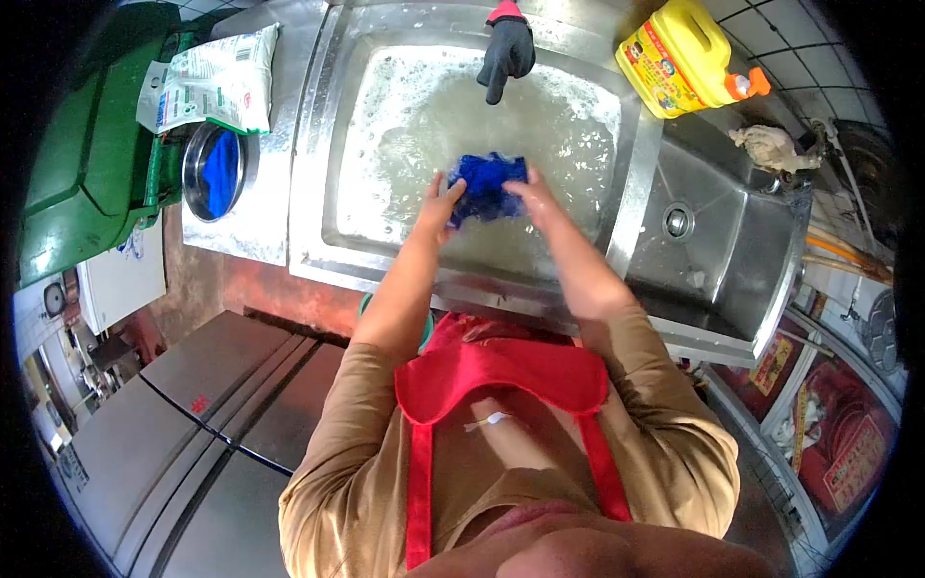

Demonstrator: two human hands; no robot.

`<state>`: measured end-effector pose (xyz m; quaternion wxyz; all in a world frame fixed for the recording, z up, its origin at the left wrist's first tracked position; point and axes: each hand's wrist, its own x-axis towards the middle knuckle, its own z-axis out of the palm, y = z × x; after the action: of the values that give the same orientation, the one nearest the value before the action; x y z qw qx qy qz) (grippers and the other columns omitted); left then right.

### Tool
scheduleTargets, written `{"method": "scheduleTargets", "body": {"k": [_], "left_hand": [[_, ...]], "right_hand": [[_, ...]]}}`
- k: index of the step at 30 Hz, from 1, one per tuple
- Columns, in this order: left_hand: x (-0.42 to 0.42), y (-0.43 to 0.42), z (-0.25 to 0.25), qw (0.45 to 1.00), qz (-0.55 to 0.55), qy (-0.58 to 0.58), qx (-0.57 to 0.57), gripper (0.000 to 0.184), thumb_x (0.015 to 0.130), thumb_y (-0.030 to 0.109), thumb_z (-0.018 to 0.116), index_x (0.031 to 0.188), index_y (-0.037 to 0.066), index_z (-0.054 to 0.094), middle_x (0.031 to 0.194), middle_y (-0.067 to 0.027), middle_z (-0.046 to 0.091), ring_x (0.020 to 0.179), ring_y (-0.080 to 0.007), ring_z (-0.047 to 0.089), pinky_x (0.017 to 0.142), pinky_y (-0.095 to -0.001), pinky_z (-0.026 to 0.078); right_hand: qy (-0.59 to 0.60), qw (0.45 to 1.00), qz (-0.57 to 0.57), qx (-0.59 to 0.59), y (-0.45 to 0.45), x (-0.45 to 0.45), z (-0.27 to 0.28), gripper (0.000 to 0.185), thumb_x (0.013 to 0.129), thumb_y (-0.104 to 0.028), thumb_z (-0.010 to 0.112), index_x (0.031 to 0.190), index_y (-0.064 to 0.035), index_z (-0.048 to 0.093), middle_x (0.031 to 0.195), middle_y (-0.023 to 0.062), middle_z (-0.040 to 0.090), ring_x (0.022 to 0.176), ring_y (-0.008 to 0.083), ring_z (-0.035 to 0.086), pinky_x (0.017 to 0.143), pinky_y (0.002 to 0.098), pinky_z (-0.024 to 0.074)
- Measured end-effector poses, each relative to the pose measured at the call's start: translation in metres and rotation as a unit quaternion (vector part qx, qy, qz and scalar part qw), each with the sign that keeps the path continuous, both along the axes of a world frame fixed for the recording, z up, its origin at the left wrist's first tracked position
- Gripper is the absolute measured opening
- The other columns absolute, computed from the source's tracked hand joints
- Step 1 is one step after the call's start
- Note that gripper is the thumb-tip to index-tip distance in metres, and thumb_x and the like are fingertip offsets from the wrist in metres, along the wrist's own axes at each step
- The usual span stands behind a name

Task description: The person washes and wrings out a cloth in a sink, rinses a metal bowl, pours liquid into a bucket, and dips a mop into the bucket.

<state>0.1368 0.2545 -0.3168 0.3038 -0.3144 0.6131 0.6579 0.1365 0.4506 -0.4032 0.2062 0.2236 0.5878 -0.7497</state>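
Grip closed at either side, left hand (441,204) and right hand (533,197) hold the blue cloth (489,183) in the sink (326,188) (plenty of white suds (371,207) there)!

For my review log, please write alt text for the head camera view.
Left hand and right hand hold a blue cloth in the sudsy water of a steel sink; a dark glove shows over its far side, a yellow jug at right.

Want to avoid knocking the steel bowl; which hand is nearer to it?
Left: the left hand is right of the steel bowl, holding the left side of the blue cloth; the right hand is farther right, at its other side.
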Motion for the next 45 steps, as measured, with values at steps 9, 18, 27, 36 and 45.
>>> {"method": "scheduleTargets", "body": {"k": [9, 18, 27, 36, 45], "left_hand": [[-0.01, -0.005, -0.025, 0.884, 0.185, -0.067, 0.425, 0.041, 0.088, 0.043, 0.044, 0.107, 0.008, 0.053, 0.094, -0.0142, 0.06, 0.083, -0.0299, 0.058, 0.078, -0.0419, 0.048], [0.006, 0.041, -0.008, 0.923, 0.245, -0.014, 0.297, 0.025, 0.092, 0.024, 0.039, 0.107, 0.008, 0.051, 0.1, -0.0077, 0.057, 0.085, -0.0208, 0.058, 0.078, -0.0361, 0.048], [-0.003, -0.003, 0.016, 0.997, -0.044, -0.061, 0.029, 0.059, 0.084, 0.051, 0.05, 0.129, 0.014, 0.039, 0.139, -0.0107, 0.027, 0.131, -0.0311, 0.012, 0.096, -0.0591, 0.024], [-0.013, -0.021, -0.059, 0.79, 0.081, -0.065, 0.604, 0.069, 0.082, 0.062, 0.038, 0.108, 0.0, 0.053, 0.103, -0.0182, 0.058, 0.094, -0.0335, 0.056, 0.087, -0.0459, 0.043], [-0.001, 0.017, -0.056, 0.861, 0.086, 0.229, 0.446, 0.026, 0.089, 0.027, 0.039, 0.102, 0.01, 0.054, 0.092, -0.0067, 0.056, 0.092, -0.0226, 0.053, 0.084, -0.0345, 0.041]], "right_hand": [[0.186, 0.965, 0.12, 0.143, -0.08, 0.026, 0.124, 0.044, 0.072, -0.041, 0.066, 0.091, -0.0026, 0.061, 0.077, 0.0156, 0.062, 0.074, 0.0282, 0.062, 0.071, 0.0361, 0.0475], [0.203, 0.774, 0.192, 0.567, -0.029, -0.024, 0.085, 0.023, 0.083, -0.025, 0.051, 0.097, -0.0083, 0.058, 0.1, 0.012, 0.059, 0.088, 0.0316, 0.057, 0.073, 0.0425, 0.0457], [-0.042, 0.957, 0.029, 0.286, 0.015, -0.017, -0.005, 0.048, 0.072, -0.016, 0.057, 0.118, -0.0083, 0.049, 0.109, 0.0146, 0.054, 0.102, 0.0275, 0.05, 0.087, 0.0359, 0.0402], [-0.089, 0.947, 0.064, -0.302, -0.068, 0.004, 0.134, 0.047, 0.062, -0.004, 0.068, 0.106, -0.0041, 0.052, 0.089, 0.0129, 0.057, 0.078, 0.0215, 0.059, 0.074, 0.0327, 0.0488], [0.404, 0.829, 0.0, 0.387, -0.084, -0.001, 0.114, 0.019, 0.067, -0.024, 0.064, 0.073, -0.0086, 0.055, 0.07, 0.0121, 0.059, 0.062, 0.0339, 0.057, 0.059, 0.0432, 0.0466]]}}
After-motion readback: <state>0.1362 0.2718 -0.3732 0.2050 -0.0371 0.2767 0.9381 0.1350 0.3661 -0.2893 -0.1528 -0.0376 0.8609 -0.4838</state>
